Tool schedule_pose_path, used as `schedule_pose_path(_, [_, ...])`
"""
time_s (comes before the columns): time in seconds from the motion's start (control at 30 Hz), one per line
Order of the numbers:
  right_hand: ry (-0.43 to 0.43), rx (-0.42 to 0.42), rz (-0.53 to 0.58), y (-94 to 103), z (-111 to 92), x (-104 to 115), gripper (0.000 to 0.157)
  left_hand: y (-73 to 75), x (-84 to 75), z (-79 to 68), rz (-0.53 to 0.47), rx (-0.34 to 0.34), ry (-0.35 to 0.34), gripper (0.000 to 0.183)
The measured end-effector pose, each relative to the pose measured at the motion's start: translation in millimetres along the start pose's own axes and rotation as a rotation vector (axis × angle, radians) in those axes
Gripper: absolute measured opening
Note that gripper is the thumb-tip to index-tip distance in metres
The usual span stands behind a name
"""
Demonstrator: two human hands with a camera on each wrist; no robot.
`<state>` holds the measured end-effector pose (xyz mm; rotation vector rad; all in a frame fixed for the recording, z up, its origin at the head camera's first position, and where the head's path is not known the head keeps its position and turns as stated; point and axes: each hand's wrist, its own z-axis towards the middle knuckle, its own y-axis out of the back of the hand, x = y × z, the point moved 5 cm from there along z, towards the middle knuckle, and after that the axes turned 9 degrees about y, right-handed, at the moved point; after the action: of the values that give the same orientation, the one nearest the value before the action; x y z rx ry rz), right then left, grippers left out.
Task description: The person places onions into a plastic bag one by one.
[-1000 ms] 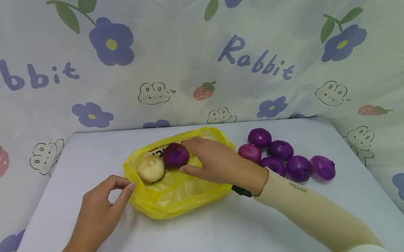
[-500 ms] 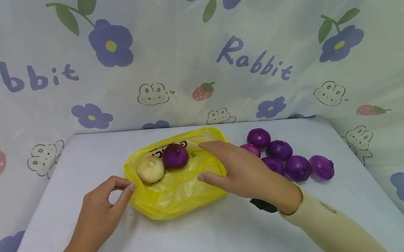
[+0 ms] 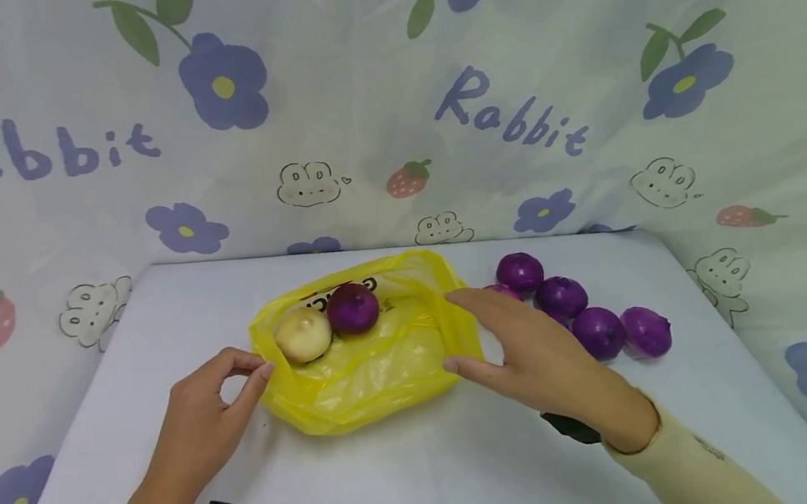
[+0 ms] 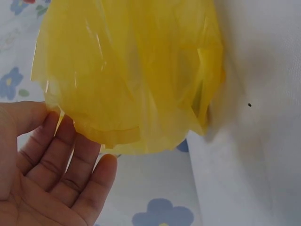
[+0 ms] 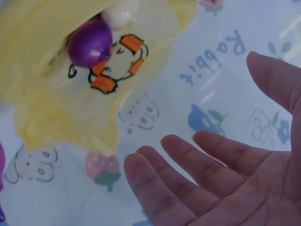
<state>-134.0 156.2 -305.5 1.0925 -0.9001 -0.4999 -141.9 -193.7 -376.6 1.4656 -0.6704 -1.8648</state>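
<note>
A yellow plastic bag [image 3: 388, 376] lies with its mouth spread wide on the white table. Inside it, at the left, a pale onion [image 3: 304, 336] sits beside a purple onion [image 3: 353, 309]. My left hand [image 3: 205, 407] pinches the bag's left rim between thumb and fingers, as the left wrist view also shows. At the opposite side, my right hand [image 3: 532, 350] is held with thumb and fingers spread, fingertips close to the bag's right rim. Its palm holds nothing in the right wrist view, where the purple onion [image 5: 91, 43] shows against the bag's printed side.
Several purple onions [image 3: 598, 334] lie grouped on the table right of the bag, partly hidden behind my right hand. Behind the white table [image 3: 416, 477] hangs a patterned cloth [image 3: 354, 98] with flowers, rabbits and strawberries.
My right hand has drawn back from beside the purple onion in the bag to the bag's right rim. The left hand keeps its pinch, and both bagged onions stay in place.
</note>
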Motion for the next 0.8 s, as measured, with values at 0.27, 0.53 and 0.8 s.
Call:
schedule_pose_path(0.27, [-0.084,-0.055,0.024,12.5,-23.8,-23.7,0.076,-1.0,-0.8,0.0,-0.003,-0.003,0.001,0.01])
schedule_pose_path(0.53, [-0.115,-0.075,0.01,8.6,-33.7,-40.2,0.075,-3.3,-1.2,0.4,-0.006,0.007,-0.001,0.01])
schedule_pose_path(0.8, [-0.21,-0.062,-0.004,-0.9,-42.8,-56.2,0.081,-2.9,-1.2,0.7,0.004,0.014,0.002,0.011])
